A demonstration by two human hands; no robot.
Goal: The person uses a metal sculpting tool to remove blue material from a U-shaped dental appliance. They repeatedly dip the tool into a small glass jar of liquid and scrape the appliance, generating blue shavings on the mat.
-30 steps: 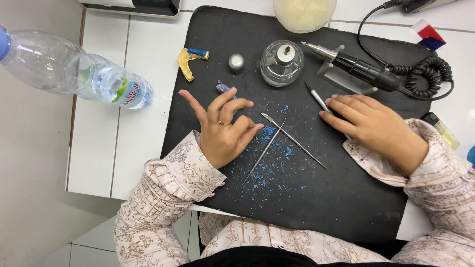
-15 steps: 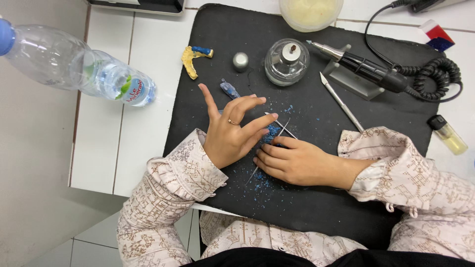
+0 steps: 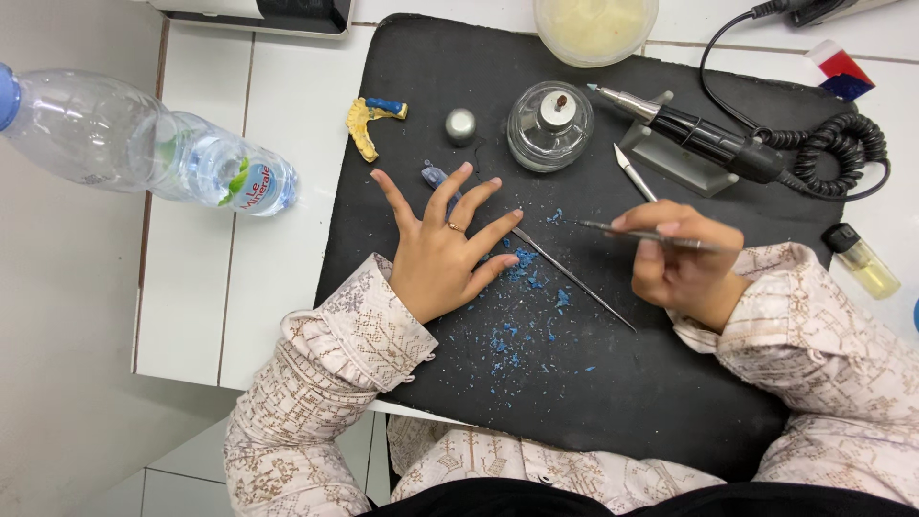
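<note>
- Lifted since half a second ago: right hand (image 3: 682, 263) drawn back from beside the left to the right of the mat, now pinching a thin metal wax instrument (image 3: 651, 235), tip pointing left.
- Left hand (image 3: 442, 251) flat on the black mat (image 3: 670, 402), fingers spread wide, holding nothing.
- Second thin metal tool (image 3: 574, 280) lying on the mat between both hands, long axis running from far-left to near-right, far end touching the left fingertips.
- Blue wax shavings (image 3: 522, 330) scattered just near of it.

Black rubber work mat (image 3: 670, 402) on white tiled counter (image 3: 278, 124); clear plastic water bottle (image 3: 144, 153) lies left of mat; small round glass spirit burner (image 3: 549, 126) at mat's rear, grey rotary handpiece (image 3: 699, 139) to its right.
</note>
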